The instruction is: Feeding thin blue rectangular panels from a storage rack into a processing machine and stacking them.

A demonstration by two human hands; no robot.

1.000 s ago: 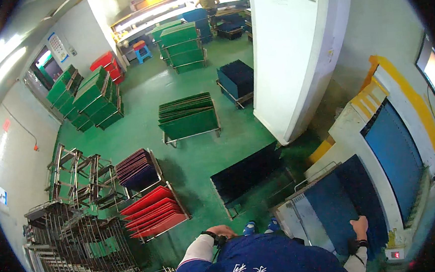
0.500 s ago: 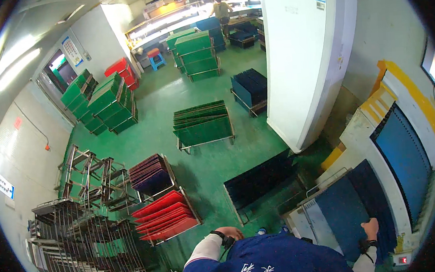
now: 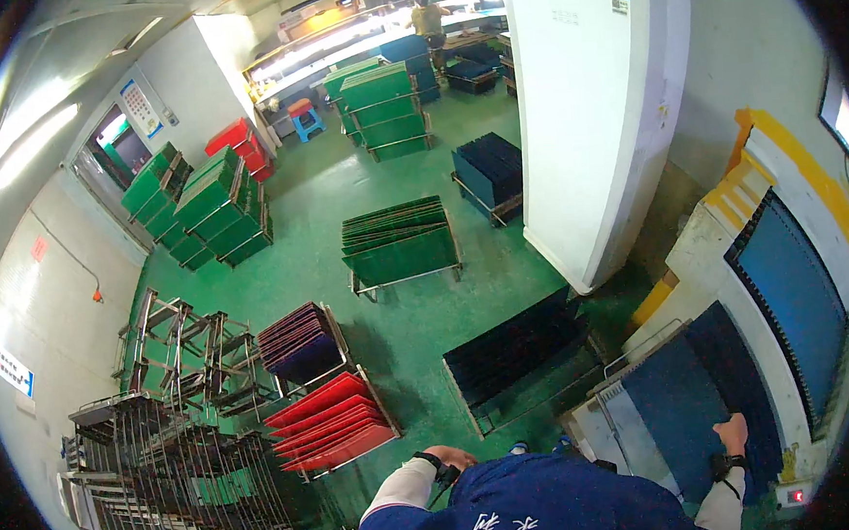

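My right hand (image 3: 732, 433) is closed at the edge of a dark blue panel (image 3: 674, 400), one of the dark panels lying on a machine bed to my right. Another dark blue panel (image 3: 732, 358) lies along its right side. My left hand (image 3: 451, 456) is at my waist, against my blue top; its fingers are partly hidden, and no object shows in it. A pale grey plate (image 3: 634, 432) lies left of the dark panels. Beyond my right hand, a blue panel (image 3: 795, 291) with toothed edges sits in the machine's slot.
A rack of dark panels (image 3: 518, 356) stands in front of me, with red panels (image 3: 332, 426) and purple panels (image 3: 298, 346) to its left. Green panels (image 3: 399, 242) stand farther out. Bare metal racks (image 3: 165, 465) crowd the left. A white pillar (image 3: 586, 129) rises ahead. A person (image 3: 427, 22) stands far off.
The view has shifted slightly, moving most things a little in the picture. My right hand stays at the panel's edge, and my left hand stays at my waist.
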